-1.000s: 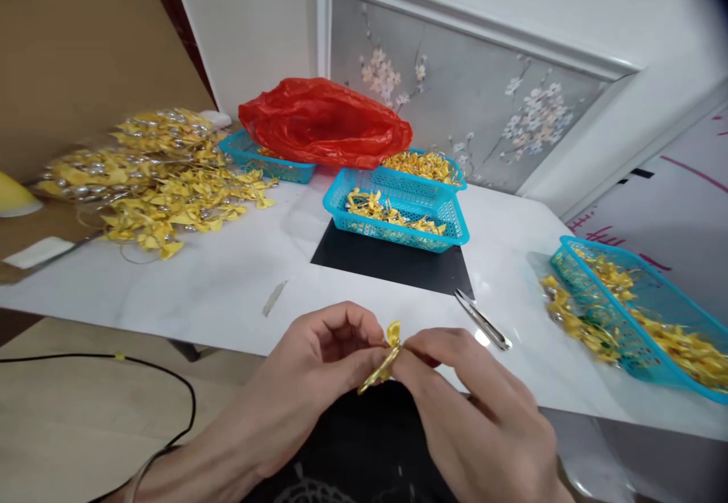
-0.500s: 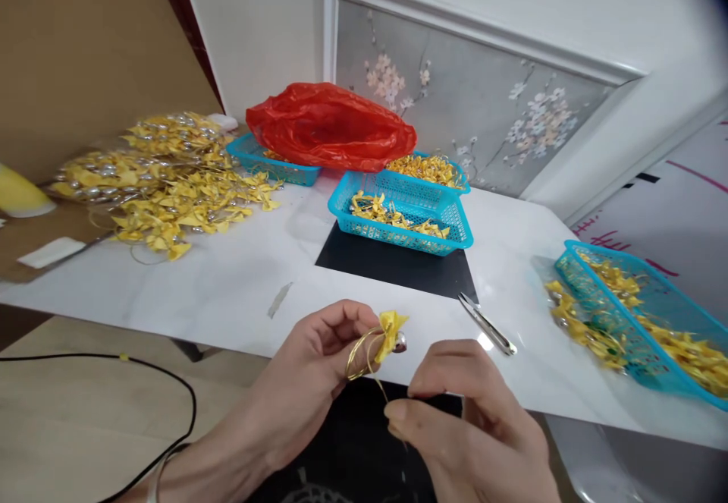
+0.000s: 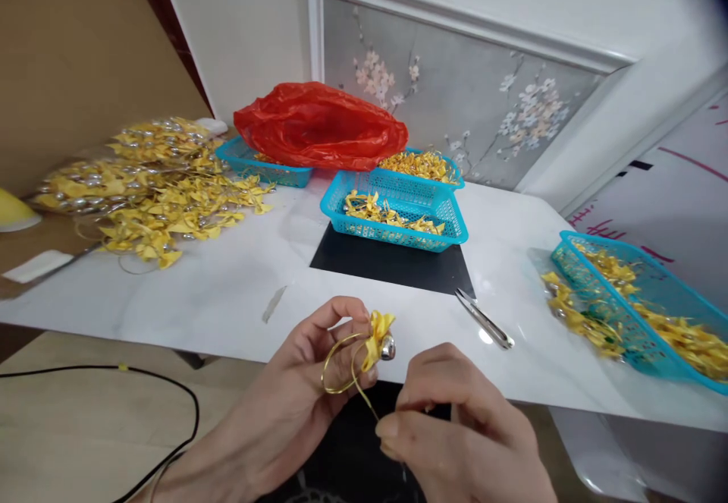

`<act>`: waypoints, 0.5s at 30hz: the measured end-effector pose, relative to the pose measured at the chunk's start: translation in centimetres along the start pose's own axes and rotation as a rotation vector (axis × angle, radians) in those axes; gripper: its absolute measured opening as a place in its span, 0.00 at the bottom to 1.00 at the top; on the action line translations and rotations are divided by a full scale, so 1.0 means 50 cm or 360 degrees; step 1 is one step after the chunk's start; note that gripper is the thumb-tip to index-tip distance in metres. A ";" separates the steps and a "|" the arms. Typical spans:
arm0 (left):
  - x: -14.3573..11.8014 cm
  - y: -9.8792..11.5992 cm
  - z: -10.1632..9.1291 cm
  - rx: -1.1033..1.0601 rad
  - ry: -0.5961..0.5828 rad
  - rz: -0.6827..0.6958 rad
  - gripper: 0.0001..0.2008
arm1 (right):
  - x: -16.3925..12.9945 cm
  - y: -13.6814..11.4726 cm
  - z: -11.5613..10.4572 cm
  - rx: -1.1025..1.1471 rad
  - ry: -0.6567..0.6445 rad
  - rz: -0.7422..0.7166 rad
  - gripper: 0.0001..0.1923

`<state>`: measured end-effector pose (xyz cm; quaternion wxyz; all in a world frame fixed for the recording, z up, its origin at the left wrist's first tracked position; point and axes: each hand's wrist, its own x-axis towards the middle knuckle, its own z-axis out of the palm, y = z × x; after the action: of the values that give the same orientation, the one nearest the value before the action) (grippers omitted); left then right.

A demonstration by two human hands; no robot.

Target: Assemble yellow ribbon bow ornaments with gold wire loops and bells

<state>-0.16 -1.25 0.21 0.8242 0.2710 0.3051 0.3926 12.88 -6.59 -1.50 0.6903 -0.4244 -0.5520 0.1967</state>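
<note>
At lower centre, the left hand point(image 3: 310, 381) pinches a yellow bow ornament point(image 3: 378, 336) while the right hand point(image 3: 449, 427) grasps its half-looped gold wire point(image 3: 341, 370), finished ones piled point(image 3: 153, 192) upper left.

No text can be read; the pink strokes on the white board point(image 3: 671, 192) are illegible.
</note>
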 end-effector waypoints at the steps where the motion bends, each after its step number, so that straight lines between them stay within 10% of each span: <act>1: 0.000 0.000 -0.001 -0.0026 -0.0021 -0.0002 0.14 | -0.003 0.001 0.008 0.0002 0.0029 -0.0036 0.12; 15: -0.007 -0.009 0.007 0.0463 0.0105 0.0614 0.07 | 0.019 -0.003 -0.028 -0.0539 -0.0385 -0.0108 0.10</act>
<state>0.12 -1.87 0.24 0.6759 0.4269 0.3279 0.5034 14.45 -6.48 -0.88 0.5439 -0.4890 -0.6700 0.1273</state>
